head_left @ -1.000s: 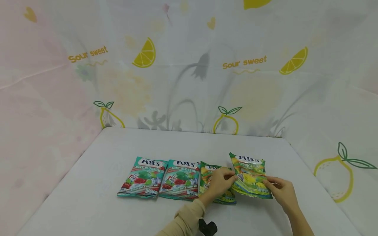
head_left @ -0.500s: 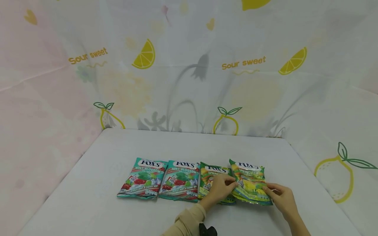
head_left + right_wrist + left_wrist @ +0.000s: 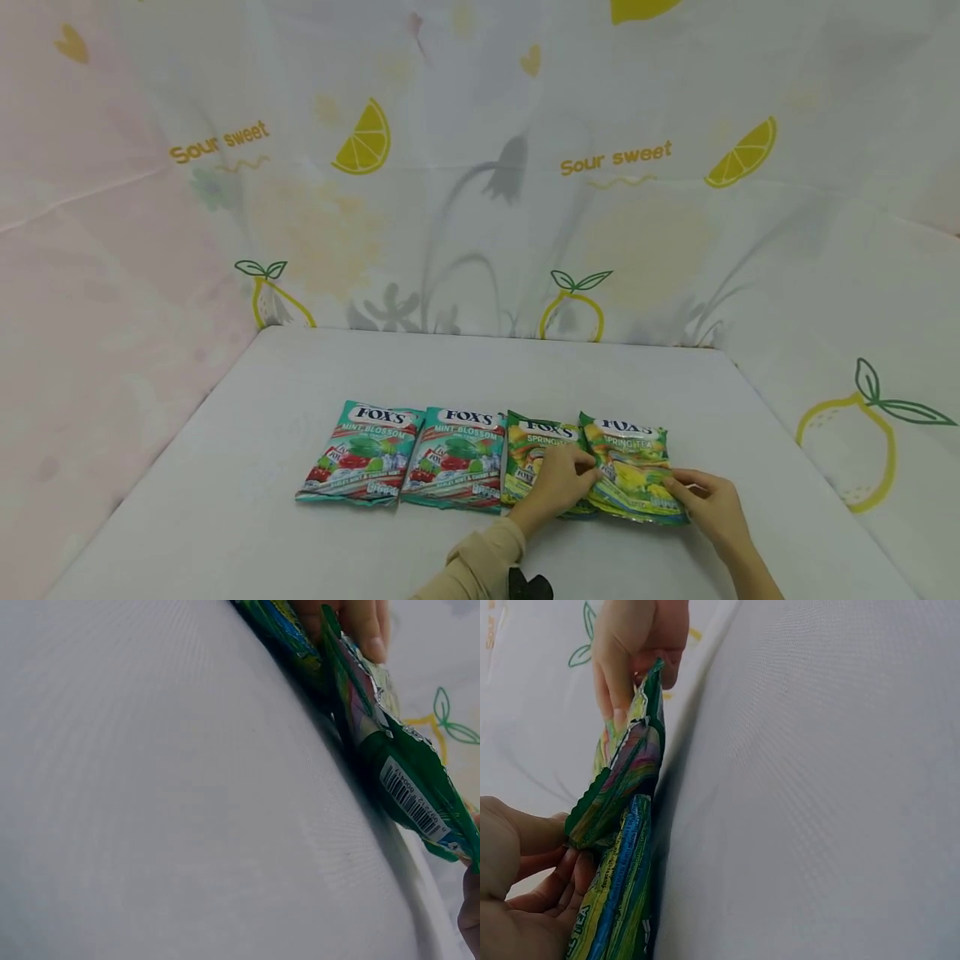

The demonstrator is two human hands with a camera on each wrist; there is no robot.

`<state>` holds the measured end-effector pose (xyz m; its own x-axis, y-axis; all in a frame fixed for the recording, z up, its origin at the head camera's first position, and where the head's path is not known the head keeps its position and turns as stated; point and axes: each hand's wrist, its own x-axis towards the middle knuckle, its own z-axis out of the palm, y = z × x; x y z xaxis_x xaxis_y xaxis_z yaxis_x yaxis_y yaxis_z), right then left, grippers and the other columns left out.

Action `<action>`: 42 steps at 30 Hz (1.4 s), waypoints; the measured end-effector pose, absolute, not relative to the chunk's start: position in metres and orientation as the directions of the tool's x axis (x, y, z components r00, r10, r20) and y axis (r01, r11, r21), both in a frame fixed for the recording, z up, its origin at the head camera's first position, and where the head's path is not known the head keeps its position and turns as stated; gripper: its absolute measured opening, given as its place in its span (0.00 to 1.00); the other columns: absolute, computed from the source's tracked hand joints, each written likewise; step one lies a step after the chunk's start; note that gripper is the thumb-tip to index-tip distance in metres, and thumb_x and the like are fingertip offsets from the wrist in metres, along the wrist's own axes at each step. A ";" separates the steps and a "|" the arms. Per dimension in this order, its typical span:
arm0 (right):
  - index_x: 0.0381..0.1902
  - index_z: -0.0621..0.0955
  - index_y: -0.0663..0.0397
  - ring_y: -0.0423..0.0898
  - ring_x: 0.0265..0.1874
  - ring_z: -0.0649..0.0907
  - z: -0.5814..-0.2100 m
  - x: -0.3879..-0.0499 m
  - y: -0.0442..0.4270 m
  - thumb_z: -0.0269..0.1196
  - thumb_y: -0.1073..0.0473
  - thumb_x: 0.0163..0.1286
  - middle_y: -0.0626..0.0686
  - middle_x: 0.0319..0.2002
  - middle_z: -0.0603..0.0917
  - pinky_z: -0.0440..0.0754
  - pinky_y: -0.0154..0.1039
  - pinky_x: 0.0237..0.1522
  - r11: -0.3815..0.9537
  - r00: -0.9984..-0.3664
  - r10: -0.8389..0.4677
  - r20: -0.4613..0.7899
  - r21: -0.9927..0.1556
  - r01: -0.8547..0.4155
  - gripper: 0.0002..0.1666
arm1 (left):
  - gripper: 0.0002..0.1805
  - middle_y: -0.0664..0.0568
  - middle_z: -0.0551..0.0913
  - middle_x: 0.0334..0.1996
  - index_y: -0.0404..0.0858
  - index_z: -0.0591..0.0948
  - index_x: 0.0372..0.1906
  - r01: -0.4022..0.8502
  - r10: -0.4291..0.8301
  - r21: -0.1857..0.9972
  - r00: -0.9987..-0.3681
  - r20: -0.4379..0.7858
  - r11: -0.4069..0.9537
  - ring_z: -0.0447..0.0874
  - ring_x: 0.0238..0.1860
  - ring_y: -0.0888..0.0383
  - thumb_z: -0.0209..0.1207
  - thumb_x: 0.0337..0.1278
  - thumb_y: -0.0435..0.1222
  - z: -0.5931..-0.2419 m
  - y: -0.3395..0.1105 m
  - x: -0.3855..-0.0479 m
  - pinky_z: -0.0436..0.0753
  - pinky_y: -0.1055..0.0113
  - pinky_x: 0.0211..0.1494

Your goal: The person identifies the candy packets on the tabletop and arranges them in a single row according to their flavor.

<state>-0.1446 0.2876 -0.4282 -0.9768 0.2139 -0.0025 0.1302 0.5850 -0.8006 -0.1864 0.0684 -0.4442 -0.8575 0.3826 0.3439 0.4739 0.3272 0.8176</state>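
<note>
Two green-yellow candy bags marked Spring Tea lie side by side at the right end of a row. My left hand [image 3: 557,483] pinches the left edge of the rightmost candy bag [image 3: 626,471], thumb above and fingers below in the left wrist view. That hand covers part of the other Spring Tea bag [image 3: 521,475]. At the opposite edge, my right hand [image 3: 712,508] holds the same rightmost bag between thumb and fingers. The right wrist view shows this bag's green back with a barcode [image 3: 412,796], its right side tilted up off the table.
Two teal Mint Blossom candy bags, the left one [image 3: 363,454] and its neighbour [image 3: 456,458], continue the row leftward. A white table [image 3: 285,558] lies beneath everything. Behind it hangs a lemon-printed cloth [image 3: 465,208].
Both hands have brought the rightmost Spring Tea bag down and nearer to me, from raised and tilted to low beside the other green bag. The teal bags stay put.
</note>
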 end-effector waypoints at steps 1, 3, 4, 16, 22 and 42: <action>0.46 0.79 0.76 0.36 0.28 0.77 -0.429 -0.145 0.288 0.62 0.63 0.64 0.67 0.45 0.81 0.76 0.30 0.29 0.589 -0.977 0.211 -0.007 -0.797 0.133 0.19 | 0.08 0.46 0.85 0.29 0.27 0.85 0.36 0.476 0.386 0.813 -0.857 0.343 0.335 0.78 0.28 0.67 0.63 0.53 0.30 -0.444 0.069 -0.187 0.74 0.79 0.30; 0.46 0.79 0.76 0.37 0.28 0.77 -0.430 -0.145 0.288 0.62 0.63 0.64 0.67 0.45 0.81 0.76 0.30 0.29 0.590 -0.978 0.209 -0.014 -0.795 0.138 0.19 | 0.08 0.47 0.85 0.28 0.28 0.86 0.35 0.479 0.388 0.804 -0.857 0.340 0.353 0.77 0.27 0.67 0.64 0.52 0.30 -0.444 0.070 -0.187 0.74 0.79 0.29; 0.46 0.79 0.76 0.37 0.29 0.77 -0.430 -0.145 0.288 0.62 0.63 0.64 0.68 0.46 0.81 0.76 0.30 0.30 0.587 -0.978 0.209 -0.014 -0.798 0.137 0.18 | 0.08 0.47 0.85 0.28 0.28 0.86 0.35 0.475 0.388 0.803 -0.859 0.335 0.359 0.77 0.27 0.67 0.64 0.52 0.30 -0.444 0.070 -0.187 0.74 0.79 0.29; 0.47 0.79 0.74 0.37 0.33 0.79 -0.437 -0.147 0.290 0.61 0.60 0.65 0.69 0.51 0.79 0.76 0.29 0.34 0.593 -0.978 0.208 -0.024 -0.792 0.146 0.20 | 0.07 0.46 0.84 0.26 0.27 0.86 0.33 0.461 0.391 0.778 -0.870 0.300 0.428 0.76 0.25 0.66 0.65 0.48 0.27 -0.440 0.069 -0.187 0.73 0.78 0.26; 0.51 0.77 0.73 0.55 0.47 0.78 -0.438 -0.147 0.291 0.59 0.57 0.68 0.69 0.54 0.77 0.75 0.34 0.41 0.619 -0.979 0.197 -0.062 -0.766 0.173 0.23 | 0.12 0.48 0.82 0.24 0.25 0.83 0.39 0.399 0.344 0.826 -0.900 0.268 0.398 0.76 0.25 0.65 0.66 0.46 0.25 -0.442 0.072 -0.187 0.75 0.76 0.27; 0.56 0.73 0.72 0.57 0.37 0.83 -0.440 -0.146 0.291 0.60 0.61 0.66 0.63 0.36 0.83 0.80 0.48 0.40 0.711 -0.985 0.170 0.007 -0.693 0.117 0.25 | 0.16 0.45 0.85 0.40 0.29 0.83 0.46 0.494 0.433 0.599 -0.864 0.257 0.630 0.79 0.40 0.61 0.63 0.49 0.29 -0.438 0.075 -0.183 0.77 0.73 0.40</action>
